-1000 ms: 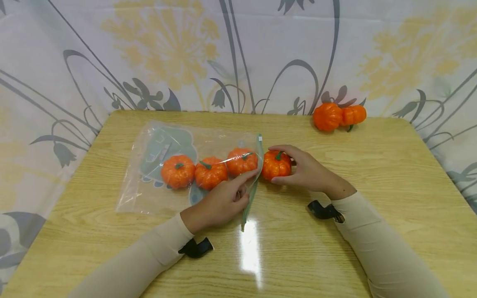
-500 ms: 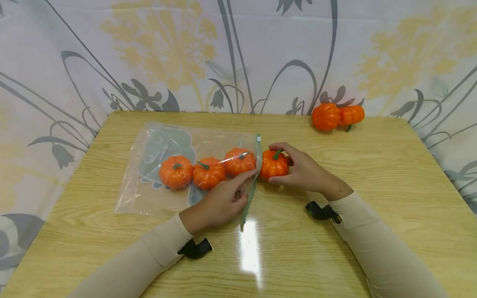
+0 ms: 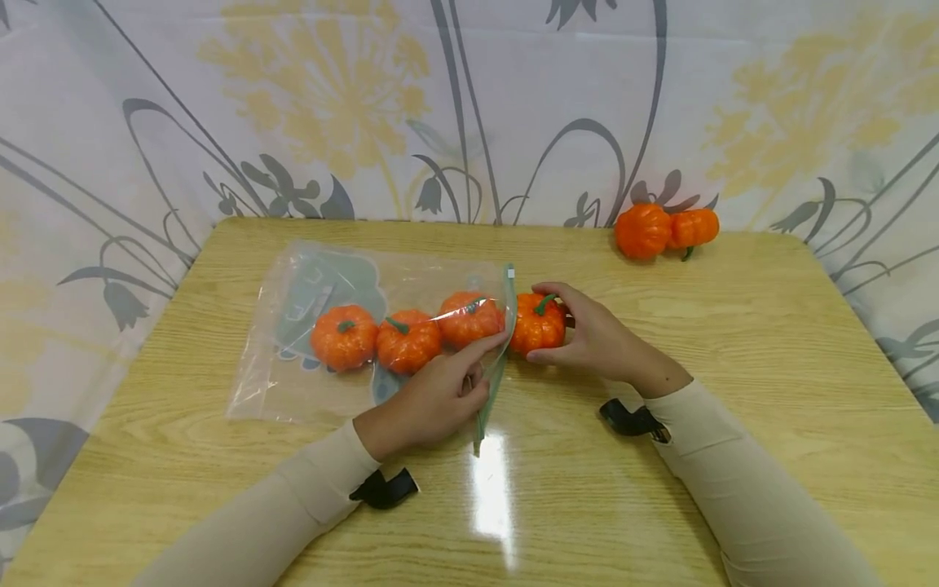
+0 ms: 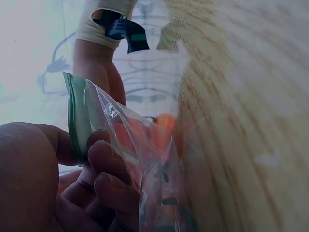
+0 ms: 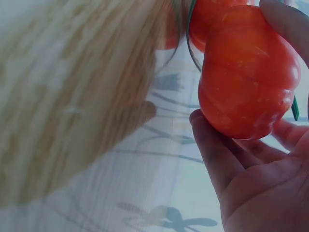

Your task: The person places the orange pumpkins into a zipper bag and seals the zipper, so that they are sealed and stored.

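A clear zip bag [image 3: 421,277] with a green zip edge [image 3: 493,391] lies flat, its mouth facing right. Inside sit three small orange pumpkins, a left one [image 3: 343,338], a middle one [image 3: 407,344] and a right one [image 3: 469,318]. My left hand [image 3: 433,399] pinches the bag at its mouth; in the left wrist view, thumb and fingers hold the green zip edge [image 4: 75,116]. At that opening, my right hand [image 3: 605,334] grips another orange pumpkin [image 3: 539,326] with a green stem. The right wrist view shows this pumpkin [image 5: 248,72] between thumb and fingers, against the bag's rim.
Two more pumpkins, one upright [image 3: 642,231] and one on its side [image 3: 694,227], stand touching at the table's back right. A patterned cloth [image 3: 469,106] hangs right behind the wooden table [image 3: 770,342]. Black cameras are strapped at both wrists.
My right hand has slid the held pumpkin slightly left, up to the bag's mouth. The pumpkins inside have shifted a little left. My left hand stays in place.
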A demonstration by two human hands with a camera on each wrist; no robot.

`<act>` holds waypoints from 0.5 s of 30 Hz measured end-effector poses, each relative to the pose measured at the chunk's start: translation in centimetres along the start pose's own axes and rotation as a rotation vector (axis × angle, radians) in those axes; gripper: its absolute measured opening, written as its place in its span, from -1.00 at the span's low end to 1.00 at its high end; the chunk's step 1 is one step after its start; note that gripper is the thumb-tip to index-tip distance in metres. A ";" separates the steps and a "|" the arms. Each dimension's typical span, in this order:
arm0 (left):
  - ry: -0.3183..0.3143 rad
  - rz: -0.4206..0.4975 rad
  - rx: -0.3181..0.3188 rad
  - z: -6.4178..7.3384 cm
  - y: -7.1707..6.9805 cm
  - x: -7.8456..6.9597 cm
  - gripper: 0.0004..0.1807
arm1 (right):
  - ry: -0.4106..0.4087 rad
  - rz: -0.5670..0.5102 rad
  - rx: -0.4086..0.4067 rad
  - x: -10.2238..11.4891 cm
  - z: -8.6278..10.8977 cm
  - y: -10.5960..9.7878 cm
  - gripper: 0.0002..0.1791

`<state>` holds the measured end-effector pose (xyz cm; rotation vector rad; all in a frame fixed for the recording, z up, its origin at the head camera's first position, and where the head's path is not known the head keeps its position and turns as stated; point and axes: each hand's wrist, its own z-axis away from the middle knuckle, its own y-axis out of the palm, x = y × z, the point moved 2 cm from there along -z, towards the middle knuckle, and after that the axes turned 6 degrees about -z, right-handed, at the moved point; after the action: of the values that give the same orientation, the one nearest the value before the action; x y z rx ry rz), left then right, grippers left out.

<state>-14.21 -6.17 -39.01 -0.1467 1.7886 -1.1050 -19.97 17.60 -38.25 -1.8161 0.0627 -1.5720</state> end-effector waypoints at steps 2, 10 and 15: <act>0.007 -0.002 -0.003 0.0 0.0 0.0 -0.30 | -0.002 -0.006 0.001 0.0 0.0 0.0 -0.02; 0.016 -0.004 -0.004 0.0 0.2 0.1 -0.30 | -0.008 0.044 0.013 0.2 0.0 0.2 -0.03; 0.017 -0.009 -0.009 0.1 0.2 0.1 -0.30 | 0.004 0.039 0.030 0.2 0.0 0.4 0.00</act>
<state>-14.16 -6.18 -39.26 -0.1520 1.8095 -1.1075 -19.71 17.18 -38.29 -1.7787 0.0756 -1.5412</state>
